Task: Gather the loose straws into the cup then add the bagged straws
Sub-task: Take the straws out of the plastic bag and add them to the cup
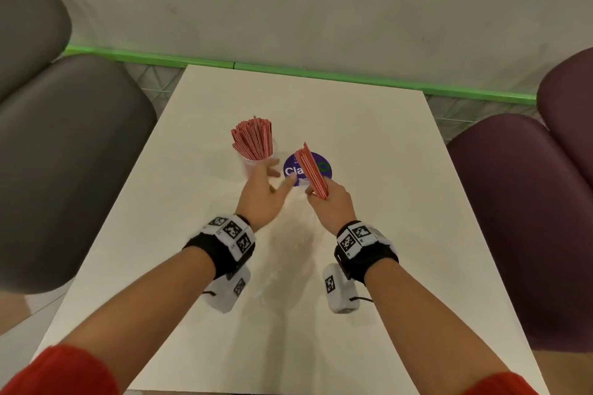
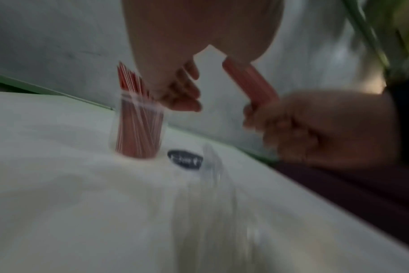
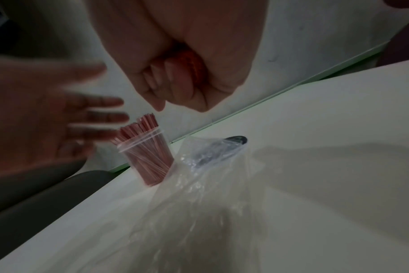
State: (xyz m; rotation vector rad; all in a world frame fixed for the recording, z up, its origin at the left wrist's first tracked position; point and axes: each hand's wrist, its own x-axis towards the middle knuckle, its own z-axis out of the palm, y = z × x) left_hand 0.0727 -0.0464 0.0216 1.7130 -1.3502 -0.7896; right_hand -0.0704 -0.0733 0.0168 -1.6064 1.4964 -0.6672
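Observation:
A clear plastic cup (image 1: 253,163) (image 2: 138,129) (image 3: 146,157) full of red-and-white striped straws (image 1: 253,138) stands on the white table (image 1: 385,234). My left hand (image 1: 269,183) (image 3: 58,118) hovers just right of the cup with fingers spread, holding nothing. My right hand (image 1: 327,199) (image 2: 304,129) (image 3: 175,73) grips a bundle of striped straws (image 1: 311,170) (image 2: 250,81) by its lower end, tilted up toward the cup. An empty clear plastic bag (image 3: 199,194) (image 2: 210,184) lies on the table beneath my hands.
A round purple sticker (image 1: 308,168) (image 2: 185,159) is on the table right of the cup. Grey seats (image 1: 64,154) stand to the left, purple seats (image 1: 519,218) to the right. A green strip (image 1: 288,70) runs along the wall behind.

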